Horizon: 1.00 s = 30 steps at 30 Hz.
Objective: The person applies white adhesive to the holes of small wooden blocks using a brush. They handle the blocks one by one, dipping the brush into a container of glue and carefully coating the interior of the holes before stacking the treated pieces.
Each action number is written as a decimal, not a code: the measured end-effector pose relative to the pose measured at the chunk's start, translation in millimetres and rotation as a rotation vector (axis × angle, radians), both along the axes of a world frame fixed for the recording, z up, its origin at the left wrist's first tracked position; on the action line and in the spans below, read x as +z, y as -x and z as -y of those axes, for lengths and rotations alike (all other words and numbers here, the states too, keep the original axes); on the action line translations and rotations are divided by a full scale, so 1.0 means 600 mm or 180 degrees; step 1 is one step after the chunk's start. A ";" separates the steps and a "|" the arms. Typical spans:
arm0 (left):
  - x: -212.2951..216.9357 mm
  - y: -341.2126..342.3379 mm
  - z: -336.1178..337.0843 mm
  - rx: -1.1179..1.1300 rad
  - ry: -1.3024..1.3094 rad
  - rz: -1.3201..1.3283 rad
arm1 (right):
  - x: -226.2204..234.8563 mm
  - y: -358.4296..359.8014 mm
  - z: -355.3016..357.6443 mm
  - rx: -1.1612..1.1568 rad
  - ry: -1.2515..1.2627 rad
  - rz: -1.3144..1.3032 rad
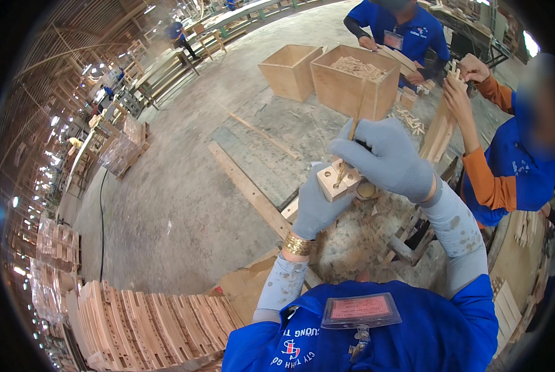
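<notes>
Nearest the camera, a clear-sleeved pink badge point(360, 309) hangs on the blue jacket, and above it the grey-gloved left hand point(316, 208) has its fingers clenched around a small pale wooden block point(335, 181), held up in front of the chest above the littered workbench point(352, 242). Right hand point(390, 158), also grey-gloved, pinches a thin wooden stick point(353, 133) whose lower tip meets a hole in the block's upper face. Judgement: good work here requires a steady block and the stick kept in line with the hole; two plywood boxes point(327, 80) stand well beyond.
</notes>
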<state>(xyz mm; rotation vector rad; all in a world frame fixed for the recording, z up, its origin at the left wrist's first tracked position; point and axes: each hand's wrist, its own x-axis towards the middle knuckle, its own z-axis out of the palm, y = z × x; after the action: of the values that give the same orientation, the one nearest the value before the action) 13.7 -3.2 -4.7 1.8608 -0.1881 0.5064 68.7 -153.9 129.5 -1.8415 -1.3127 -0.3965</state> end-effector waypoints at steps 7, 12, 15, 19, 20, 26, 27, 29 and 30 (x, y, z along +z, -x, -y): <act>-0.001 -0.004 -0.001 0.0071 -0.0211 0.0054 | -0.013 -0.003 -0.010 0.0225 0.0479 0.1388; -0.001 -0.006 -0.003 0.0107 -0.0147 -0.0045 | -0.010 -0.005 -0.011 0.0353 0.0383 0.1363; -0.003 -0.007 -0.004 0.0125 -0.0136 -0.0062 | -0.010 -0.006 -0.012 0.0281 0.0275 0.1502; 0.001 -0.008 -0.003 0.0154 -0.0313 -0.0030 | -0.002 -0.004 -0.010 0.0266 0.0304 0.1341; 0.000 -0.010 -0.002 0.0131 -0.0238 0.0009 | 0.000 -0.005 -0.010 0.0303 0.0235 0.1338; 0.005 -0.009 -0.006 0.0125 -0.0087 -0.0022 | 0.013 -0.005 0.007 -0.0080 -0.0218 -0.0400; 0.006 -0.008 -0.007 0.0152 -0.0097 -0.0009 | 0.010 -0.008 0.012 -0.0317 -0.0348 -0.0905; 0.003 -0.003 -0.013 0.0249 -0.0037 0.0041 | -0.005 -0.029 0.023 -0.0677 -0.0485 -0.1437; 0.000 -0.002 -0.013 0.0250 0.0037 0.0090 | -0.030 -0.048 0.030 -0.0867 -0.0509 -0.1447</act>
<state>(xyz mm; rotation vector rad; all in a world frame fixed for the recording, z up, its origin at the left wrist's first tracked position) 14.9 4.6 -4.9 1.8558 -0.1311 0.5868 97.4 -172.1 111.7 -1.8397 -0.7075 -0.1984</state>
